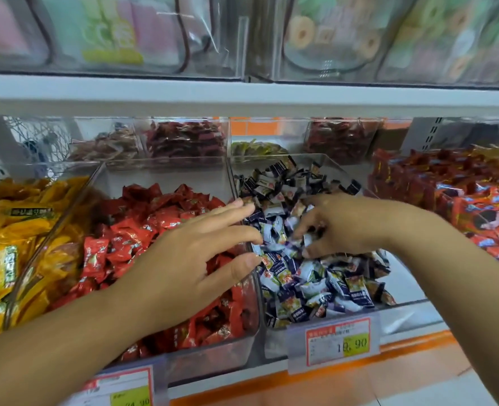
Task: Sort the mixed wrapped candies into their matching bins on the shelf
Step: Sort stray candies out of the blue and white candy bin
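Clear plastic bins stand side by side on the shelf. The middle bin (pixel 242 341) holds red wrapped candies (pixel 142 230). To its right, another bin (pixel 400 288) holds navy-and-white wrapped candies (pixel 315 282). My left hand (pixel 189 259) hovers over the wall between these two bins, fingers spread and straight, tips reaching the navy-and-white pile. My right hand (pixel 336 227) is down in that pile with its fingers curled among the candies; whether it holds one is hidden.
A bin of yellow packets (pixel 11 244) stands at the left, and red-and-blue packets (pixel 476 218) are piled at the right. Smaller bins sit at the back. Price tags (pixel 337 341) hang on the shelf front. An upper shelf (pixel 242 95) runs overhead.
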A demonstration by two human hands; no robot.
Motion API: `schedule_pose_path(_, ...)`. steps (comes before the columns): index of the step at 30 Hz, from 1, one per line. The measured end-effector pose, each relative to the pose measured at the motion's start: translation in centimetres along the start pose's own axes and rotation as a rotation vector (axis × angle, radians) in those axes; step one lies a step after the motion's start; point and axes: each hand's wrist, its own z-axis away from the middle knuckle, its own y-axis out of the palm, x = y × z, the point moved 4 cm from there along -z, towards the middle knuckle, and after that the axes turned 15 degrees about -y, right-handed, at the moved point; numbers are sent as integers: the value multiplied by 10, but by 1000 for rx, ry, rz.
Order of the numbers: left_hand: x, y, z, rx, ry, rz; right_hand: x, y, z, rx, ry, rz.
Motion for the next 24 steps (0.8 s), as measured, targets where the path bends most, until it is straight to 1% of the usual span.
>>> schedule_pose_path(1, 1, 0, 0, -2, -7, -5, 7, -8, -1, -48, -32, 14)
schedule_pose_path(4, 2, 2, 1, -8, -14, -18, 29, -16, -30, -345, -146, 148)
schedule_pose_path(5, 2, 2, 1, -7, -15, -16, 34, -9, -44, -377, -176, 207)
schedule_pose_path(6, 2, 3, 0, -4, -17, -12, 37, 1, -58, -327, -190, 234)
schedule_pose_path(9, 4, 1, -1, 8, -26, 6, 27, 27, -72, -36, -154, 192)
schedule_pose_path(13, 5, 0, -1, 37, -41, -1, 13, 24, -42, 186, -145, 311)
schedule_pose_path(14, 5, 0, -1, 43, -42, 0, 12, 22, -33, 248, -141, 310)
schedule_pose_path(16, 4, 1, -2, 50, -42, 2, 13, 15, -13, 355, -111, 221)
schedule_pose_path(18, 4, 0, -3, 52, -44, 12, 15, -2, -2, 385, -74, 29)
schedule_pose_path(19, 4, 0, -3, 52, -46, 17, 17, -12, -6, 332, -84, -55)
schedule_pose_path(20, 4, 0, -4, 53, -46, 19, 18, -21, -17, 234, -107, -87)
schedule_pose_path(23, 4, 0, -2, 54, -53, 16, 19, -31, -70, -163, -118, 33)
schedule_pose_path(24, 4, 0, -2, 51, -52, 19, 16, -29, -86, -252, -95, 43)
